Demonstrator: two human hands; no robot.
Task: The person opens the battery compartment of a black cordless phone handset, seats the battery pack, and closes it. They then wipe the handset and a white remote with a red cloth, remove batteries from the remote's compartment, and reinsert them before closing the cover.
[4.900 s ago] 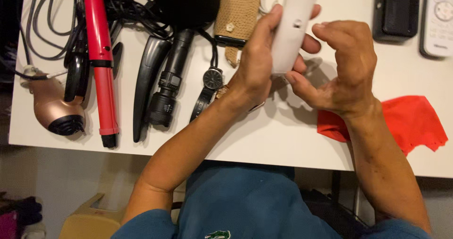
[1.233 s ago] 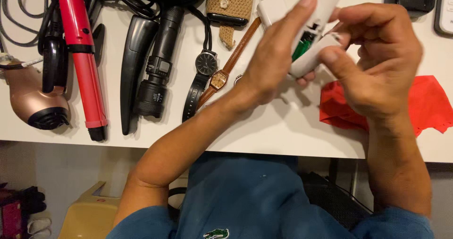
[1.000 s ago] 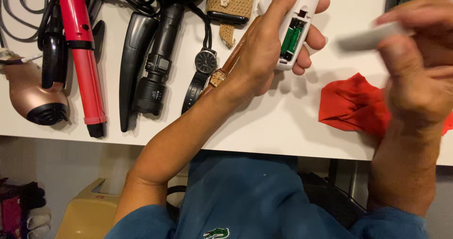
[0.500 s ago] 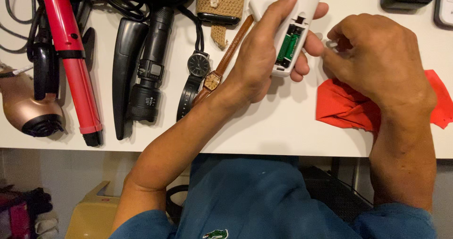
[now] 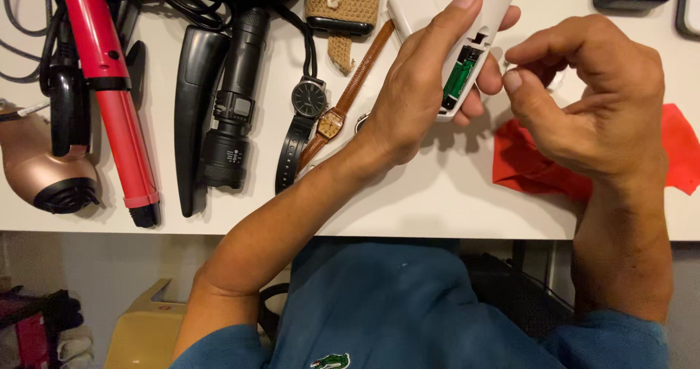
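The left hand (image 5: pixel 415 99) grips a white remote (image 5: pixel 481 41), its battery bay open. The right hand (image 5: pixel 590 106), fingertips pinched narrowly, hovers beside it above a red cloth (image 5: pixel 532 165).

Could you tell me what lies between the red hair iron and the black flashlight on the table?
A black curved handle-like tool lies between the red hair iron and the black flashlight, in the head view.

Blue short-sleeved shirt, small green chest emblem, bare forearms
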